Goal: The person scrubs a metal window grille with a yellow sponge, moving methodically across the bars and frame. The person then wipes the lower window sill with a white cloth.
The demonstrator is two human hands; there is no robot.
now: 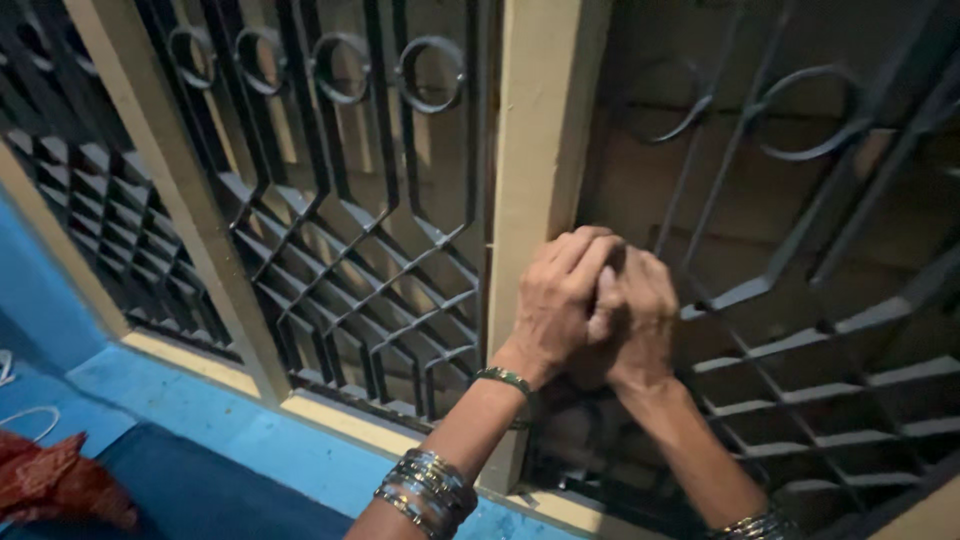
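Both hands were seen pressed together at the edge of the cream window post point(535, 150). Left hand point(555, 300) was laid over right hand point(635, 315), fingers curled shut; what the grip held was hidden, so contents cannot be told. Dark metal grille point(800, 300) lay at 3 o'clock of the grip, just beside it; the post at 12 o'clock, touching. Bangles point(425, 490) were noted on the left forearm. Red cloth point(55, 480) sat at 8 o'clock, well apart.
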